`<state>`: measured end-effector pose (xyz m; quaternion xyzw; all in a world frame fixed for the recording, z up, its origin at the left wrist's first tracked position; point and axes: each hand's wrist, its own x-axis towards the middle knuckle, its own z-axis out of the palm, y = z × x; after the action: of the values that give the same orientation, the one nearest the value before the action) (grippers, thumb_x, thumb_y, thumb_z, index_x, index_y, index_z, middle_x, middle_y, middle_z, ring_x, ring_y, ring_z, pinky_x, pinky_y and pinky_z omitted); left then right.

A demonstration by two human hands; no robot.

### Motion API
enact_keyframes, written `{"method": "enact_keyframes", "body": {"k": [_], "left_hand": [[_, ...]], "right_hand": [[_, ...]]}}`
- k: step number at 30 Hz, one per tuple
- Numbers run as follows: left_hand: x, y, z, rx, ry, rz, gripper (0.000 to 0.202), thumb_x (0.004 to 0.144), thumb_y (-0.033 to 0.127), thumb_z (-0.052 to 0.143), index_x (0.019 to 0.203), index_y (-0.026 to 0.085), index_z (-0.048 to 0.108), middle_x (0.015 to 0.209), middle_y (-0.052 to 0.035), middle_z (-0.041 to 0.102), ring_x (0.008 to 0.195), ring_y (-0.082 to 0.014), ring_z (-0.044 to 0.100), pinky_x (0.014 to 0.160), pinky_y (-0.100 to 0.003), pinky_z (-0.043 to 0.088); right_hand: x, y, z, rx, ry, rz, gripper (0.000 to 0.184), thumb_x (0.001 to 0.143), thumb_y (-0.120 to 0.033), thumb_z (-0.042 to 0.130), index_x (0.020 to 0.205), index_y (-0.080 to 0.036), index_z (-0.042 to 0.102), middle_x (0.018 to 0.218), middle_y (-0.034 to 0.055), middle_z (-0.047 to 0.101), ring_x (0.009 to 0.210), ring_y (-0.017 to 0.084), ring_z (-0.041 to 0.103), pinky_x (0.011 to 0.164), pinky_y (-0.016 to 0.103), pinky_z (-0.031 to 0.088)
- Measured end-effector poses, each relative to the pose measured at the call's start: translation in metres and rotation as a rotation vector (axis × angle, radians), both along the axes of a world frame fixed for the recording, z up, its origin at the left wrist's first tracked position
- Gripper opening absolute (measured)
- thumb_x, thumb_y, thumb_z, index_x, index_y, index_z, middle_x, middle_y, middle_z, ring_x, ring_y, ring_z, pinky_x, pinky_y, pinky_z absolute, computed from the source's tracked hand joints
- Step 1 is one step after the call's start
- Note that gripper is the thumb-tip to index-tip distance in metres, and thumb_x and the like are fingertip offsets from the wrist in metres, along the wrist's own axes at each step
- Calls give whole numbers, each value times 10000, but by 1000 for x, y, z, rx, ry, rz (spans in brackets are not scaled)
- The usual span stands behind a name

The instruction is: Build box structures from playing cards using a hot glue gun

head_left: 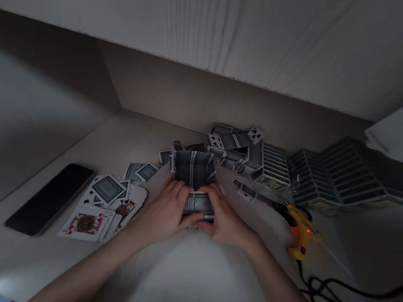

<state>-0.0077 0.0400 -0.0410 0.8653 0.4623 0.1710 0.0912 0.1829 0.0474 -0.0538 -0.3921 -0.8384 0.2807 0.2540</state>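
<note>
In the middle of the head view, a box-like structure built from playing cards (196, 166) shows dark patterned card backs. My left hand (167, 209) grips its near left side, with the fingers bent over it. On the near right side my right hand (227, 219) does the same. Between the two hands a folded playing-card piece (198, 204) is visible, and both thumbs press at its front edge. The palms and hands hide the lower part of the structure.
A black phone (50, 198) and loose playing cards (86, 222) lie at left. Behind are more card structures (240, 144) and several boxes of cards (346, 174). A yellow glue gun (301, 235) with a black cord (336, 290) lies right. A shelf (206, 24) overhangs.
</note>
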Motion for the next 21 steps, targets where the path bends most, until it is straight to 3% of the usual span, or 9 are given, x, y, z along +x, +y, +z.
{"method": "enact_keyframes", "body": {"k": [6,12,18,21], "left_hand": [[5,-1,4,-1,22,-7,436,895,505,424,1038,110,539,1006,-149,565,994,-322,530,901,-551,444],[3,-2,3,-2,-21,-8,509,852,548,492,1116,114,531,1018,-118,564,1050,-303,532,1064,-583,312],[4,-2,3,-21,-3,-3,494,841,564,502,1022,111,580,955,-105,577,1007,-292,552,1082,-580,291],[1,-5,3,2,-58,5,558,817,566,542,1148,118,541,1107,-133,568,1136,-314,491,1074,-582,308]], "right_hand": [[-8,-4,-3,61,-1,-44,543,684,-135,637,1151,-186,365,1075,96,440,1053,263,417,916,451,413],[-11,-5,-5,42,40,-100,644,597,-70,591,1186,-193,359,1133,104,462,1109,273,416,946,461,405],[-11,-6,-6,78,49,-107,665,594,-75,571,1221,-181,376,1171,118,463,1141,270,421,993,472,385],[-7,-8,-4,90,79,-88,741,630,-106,607,1315,-176,334,1278,145,425,1253,282,362,1053,485,333]]}}
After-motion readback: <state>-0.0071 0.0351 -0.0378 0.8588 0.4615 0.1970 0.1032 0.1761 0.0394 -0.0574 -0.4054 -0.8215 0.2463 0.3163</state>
